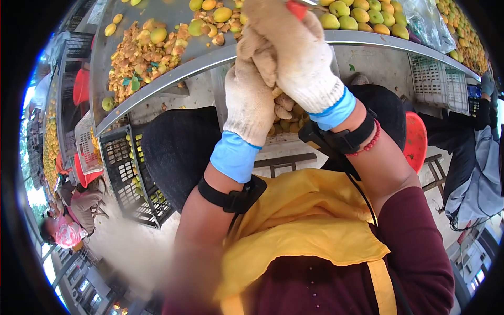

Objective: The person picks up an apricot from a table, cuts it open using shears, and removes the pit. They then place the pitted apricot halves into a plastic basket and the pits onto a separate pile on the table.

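My right hand (pixel 298 50), in a soiled white knit glove over a blue one, is closed around a red-handled tool (pixel 297 9). A bit of its metal shows at the top edge, and the rest is out of frame. Against it, at the metal table's edge, is my left hand (pixel 251 89), gloved the same way. Its fingers are curled, and what they hold is hidden. Whole green and orange-yellow fruits (pixel 362 14) lie to the right of my hands. On the left, cut fruit pieces (pixel 144 55) form a heap on the metal table (pixel 173 13).
Below my hands, between my knees, sit more fruit pieces (pixel 286 113). A black crate (pixel 126 168) with fruits stands at left, a white crate (pixel 436 79) at right. Clear plastic (pixel 428 26) lies on the table. Other people (pixel 68 231) sit at the left; a gloved hand (pixel 487 84) shows far right.
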The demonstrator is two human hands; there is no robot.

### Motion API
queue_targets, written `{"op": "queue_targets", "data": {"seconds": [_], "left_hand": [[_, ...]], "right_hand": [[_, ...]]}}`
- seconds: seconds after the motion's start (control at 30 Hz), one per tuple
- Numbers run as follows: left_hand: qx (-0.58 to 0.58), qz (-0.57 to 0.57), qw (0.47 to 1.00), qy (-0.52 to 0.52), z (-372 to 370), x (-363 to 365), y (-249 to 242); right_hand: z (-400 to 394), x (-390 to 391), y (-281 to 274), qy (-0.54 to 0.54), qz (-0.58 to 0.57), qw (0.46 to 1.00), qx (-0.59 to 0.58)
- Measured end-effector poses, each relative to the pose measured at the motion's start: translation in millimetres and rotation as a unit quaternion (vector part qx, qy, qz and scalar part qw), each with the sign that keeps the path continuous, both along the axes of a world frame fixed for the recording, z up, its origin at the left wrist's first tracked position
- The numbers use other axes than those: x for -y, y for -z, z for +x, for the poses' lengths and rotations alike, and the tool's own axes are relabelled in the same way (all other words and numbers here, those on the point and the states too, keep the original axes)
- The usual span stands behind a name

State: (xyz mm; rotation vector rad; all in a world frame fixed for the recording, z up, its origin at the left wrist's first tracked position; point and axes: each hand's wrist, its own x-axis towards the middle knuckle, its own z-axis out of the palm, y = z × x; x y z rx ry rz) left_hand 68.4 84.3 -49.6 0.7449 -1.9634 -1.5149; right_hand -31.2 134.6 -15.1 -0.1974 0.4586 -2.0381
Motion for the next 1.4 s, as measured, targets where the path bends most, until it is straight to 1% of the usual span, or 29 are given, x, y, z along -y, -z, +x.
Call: {"op": "queue_targets", "data": {"seconds": [0.03, 0.07, 0.13, 0.17, 0.23, 0.27, 0.4, 0.43, 0.47, 0.5, 0.53, 0.57, 0.6, 0.63, 0.7, 0.73, 0.77, 0.8, 0.83, 0.9, 0.93, 0.97, 1.0, 1.1, 1.2, 1.27, 1.33, 1.37, 1.4], "left_hand": [[0.009, -0.121, 0.992, -0.029, -2, 3, 12], [-0.071, 0.121, 0.99, 0.008, -5, 6, 14], [-0.148, 0.357, 0.922, 0.042, -5, 9, 17], [-0.095, 0.266, 0.959, 0.026, -4, 9, 18], [-0.024, 0.134, 0.991, 0.007, -4, 12, 21], [-0.007, 0.096, 0.995, 0.003, -4, 13, 21], [0.108, -0.046, 0.993, 0.02, 2, 19, 8], [0.019, 0.293, 0.955, 0.043, 5, 26, -1], [-0.074, 0.596, 0.797, 0.061, 7, 29, -4], [-0.075, 0.597, 0.796, 0.059, 5, 26, -1], [-0.057, 0.521, 0.848, 0.076, 1, 22, 4], [-0.047, 0.482, 0.871, 0.085, 2, 23, 12], [-0.036, 0.442, 0.892, 0.091, 3, 24, 20], [-0.121, 0.56, 0.8, 0.178, 9, 31, 31], [-0.198, 0.659, 0.678, 0.257, 8, 26, 28], [-0.116, 0.601, 0.781, 0.127, 1, 19, 28], [-0.077, 0.562, 0.821, 0.06, 0, 13, 26], [-0.028, 0.52, 0.854, -0.005, -1, 7, 25], [0.011, 0.29, 0.957, 0.018, 3, 2, 26], [0.044, 0.039, 0.997, 0.042, -1, -2, 17], [-0.013, 0.258, 0.966, -0.029, -7, -2, 10], [-0.069, 0.461, 0.879, -0.097, -13, -2, -1], [-0.053, 0.493, 0.865, -0.075, -12, -4, -14], [-0.085, 0.529, 0.844, 0.032, -11, 13, -12], [-0.085, 0.496, 0.863, -0.029, -13, 1, -14], [-0.052, 0.444, 0.891, -0.076, -11, -4, -20], [-0.037, 0.395, 0.915, -0.068, -8, -11, -27], [-0.021, 0.347, 0.936, -0.058, -7, -15, -28], [-0.04, 0.299, 0.952, -0.045, -5, -20, -25]], "right_hand": [[1, 0, -11, -0.016, 0.04, 0.999, 0.013], [-2, 1, -16, -0.023, 0.079, 0.992, -0.1], [-7, 6, -11, 0.047, 0.012, 0.937, -0.345], [-9, 8, -10, 0.103, -0.021, 0.892, -0.439], [-10, 7, -9, 0.002, 0.052, 0.994, -0.096], [-12, 7, -10, 0.005, 0.065, 0.996, -0.069], [-18, 12, 9, 0.06, -0.06, 0.97, -0.227], [-15, 11, 10, 0.008, -0.019, 0.985, -0.172], [-14, 10, 10, -0.044, 0.023, 0.992, -0.115], [-17, 10, 16, -0.046, 0.024, 0.992, -0.115], [-24, 12, 26, 0.096, 0.044, 0.877, -0.469], [-27, 13, 31, 0.224, 0.056, 0.622, -0.749], [-8, 1, -1, 0.092, 0.141, 0.764, -0.623], [-6, 2, -6, 0.091, 0.142, 0.764, -0.623], [-2, 2, -10, -0.094, 0.131, 0.844, -0.512], [-2, 3, -10, -0.113, 0.137, 0.822, -0.541], [-7, 9, 2, -0.11, 0.139, 0.822, -0.541], [-17, 19, 23, 0.058, 0.118, 0.745, -0.654], [-23, 24, 34, 0.224, 0.092, 0.631, -0.737], [-19, 10, 8, 0.048, 0.168, 0.799, -0.575], [-15, 11, -5, -0.009, 0.175, 0.913, -0.367], [-11, 12, -12, -0.065, 0.171, 0.974, -0.137], [-11, 12, -14, -0.063, 0.167, 0.974, -0.139], [-19, 8, -16, 0.059, 0.049, 0.916, -0.393], [-31, 6, -17, -0.018, 0.096, 0.953, -0.287], [-37, 8, -12, 0.031, 0.089, 0.942, -0.321], [-47, 6, 2, 0.24, 0.116, 0.714, -0.648], [-43, 5, -2, 0.242, 0.117, 0.714, -0.647], [-37, 3, -6, 0.146, 0.108, 0.882, -0.435]]}}
